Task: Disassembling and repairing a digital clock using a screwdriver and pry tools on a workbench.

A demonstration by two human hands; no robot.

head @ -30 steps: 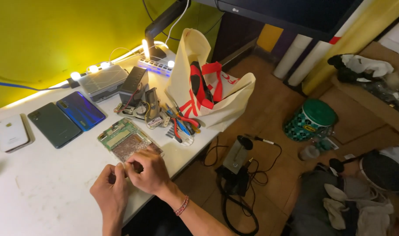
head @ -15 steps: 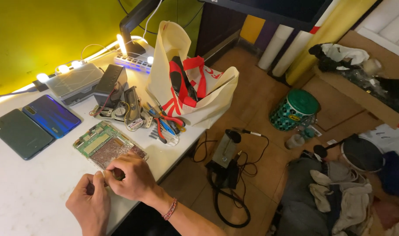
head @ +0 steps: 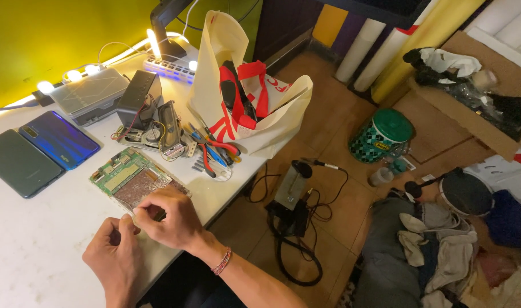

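Observation:
A bare green circuit board (head: 129, 178) with a brownish panel lies near the front edge of the white table (head: 38, 239). My right hand (head: 168, 217) rests over the board's near corner, fingers curled as if pinching something small that I cannot make out. My left hand (head: 113, 259) sits just left of it, fingers bent, thumb tip meeting the right hand's fingers. What lies between the fingertips is hidden.
Two dark phones (head: 41, 149) lie at the left. Behind the board sit a grey box (head: 89, 100), opened electronics (head: 152, 122), pliers and screwdrivers (head: 212, 154), a cream tote bag (head: 243, 97) and a lit power strip (head: 169, 65). A cabled tool (head: 292, 191) and a green tin (head: 383, 137) are on the floor.
The view has swung left and down, so the table things appear shifted. Both hands stay together at the board's near corner with little change in grip.

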